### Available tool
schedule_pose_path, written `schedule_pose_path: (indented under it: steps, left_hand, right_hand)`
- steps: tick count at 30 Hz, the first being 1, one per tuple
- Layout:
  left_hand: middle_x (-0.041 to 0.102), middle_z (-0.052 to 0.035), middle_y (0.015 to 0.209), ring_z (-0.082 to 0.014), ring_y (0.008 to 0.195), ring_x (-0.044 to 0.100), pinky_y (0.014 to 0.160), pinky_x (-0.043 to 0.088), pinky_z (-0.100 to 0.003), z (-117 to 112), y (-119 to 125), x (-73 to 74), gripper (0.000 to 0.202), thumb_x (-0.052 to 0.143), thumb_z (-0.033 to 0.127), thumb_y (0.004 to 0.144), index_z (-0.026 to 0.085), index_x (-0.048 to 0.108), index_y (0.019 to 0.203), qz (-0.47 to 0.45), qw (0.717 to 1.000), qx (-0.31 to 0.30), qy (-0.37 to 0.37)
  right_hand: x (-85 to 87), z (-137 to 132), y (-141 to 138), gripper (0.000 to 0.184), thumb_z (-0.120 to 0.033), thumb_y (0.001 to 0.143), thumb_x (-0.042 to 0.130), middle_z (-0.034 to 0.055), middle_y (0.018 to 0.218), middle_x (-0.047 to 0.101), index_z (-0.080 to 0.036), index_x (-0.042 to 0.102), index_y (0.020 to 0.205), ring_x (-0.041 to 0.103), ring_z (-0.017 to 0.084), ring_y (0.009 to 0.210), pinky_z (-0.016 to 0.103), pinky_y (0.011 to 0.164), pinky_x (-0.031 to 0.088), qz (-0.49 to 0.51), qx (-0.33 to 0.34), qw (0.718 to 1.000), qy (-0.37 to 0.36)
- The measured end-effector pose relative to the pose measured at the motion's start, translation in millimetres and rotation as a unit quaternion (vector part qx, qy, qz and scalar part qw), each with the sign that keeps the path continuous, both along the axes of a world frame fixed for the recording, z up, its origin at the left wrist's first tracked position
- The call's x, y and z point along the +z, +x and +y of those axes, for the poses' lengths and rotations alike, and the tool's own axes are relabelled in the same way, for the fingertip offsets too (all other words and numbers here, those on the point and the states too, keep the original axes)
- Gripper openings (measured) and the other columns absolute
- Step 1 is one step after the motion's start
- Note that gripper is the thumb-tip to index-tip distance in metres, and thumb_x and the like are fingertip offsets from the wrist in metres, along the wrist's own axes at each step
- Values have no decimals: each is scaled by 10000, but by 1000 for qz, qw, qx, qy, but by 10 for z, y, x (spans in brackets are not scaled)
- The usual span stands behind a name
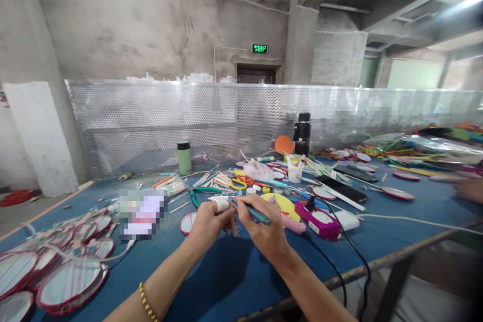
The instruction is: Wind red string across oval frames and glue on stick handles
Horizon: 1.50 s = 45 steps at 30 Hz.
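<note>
My left hand (207, 224) is closed around a flat wooden stick (234, 224), which hangs down past the fingertips. Something white (222, 205) wraps or sits at its fingers; I cannot tell which. Close beside it, my right hand (266, 226) grips a dark teal pen-like tool (256, 213), tip pointing toward the left hand. Both hands hover over the blue table (226, 282). Behind the left hand lie green-handled pliers (196, 196) and a round red-rimmed disc (187, 223), partly hidden. A pink tool (292, 224) rests just right of my right hand.
Red-rimmed discs (70, 282) pile up at left near a phone (145, 214) on a cable. At right are a purple box (317, 219) with black cords and a black phone (341, 188). Bottles (184, 158) stand by the perforated metal screen (151, 121). Another person's hand (470, 193) blurs at far right.
</note>
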<state>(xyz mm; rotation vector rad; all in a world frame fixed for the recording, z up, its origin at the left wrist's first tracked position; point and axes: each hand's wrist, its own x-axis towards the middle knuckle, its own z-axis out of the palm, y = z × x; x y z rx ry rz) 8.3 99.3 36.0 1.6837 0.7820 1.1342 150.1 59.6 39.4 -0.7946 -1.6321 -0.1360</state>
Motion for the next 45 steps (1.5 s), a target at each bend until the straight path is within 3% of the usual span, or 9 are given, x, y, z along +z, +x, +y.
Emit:
schedule_pose_path:
  steps: [45]
  left_hand:
    - [608, -28, 501, -132, 465, 546, 482, 427, -228, 29, -8, -35, 426, 654, 531, 747, 138, 606, 590, 11, 1000, -12, 14]
  right_hand:
    - [-6, 7, 6, 130, -167, 914, 553, 14, 766, 681, -187, 679, 886, 632, 127, 689, 231, 698, 481, -14, 24, 1000, -11]
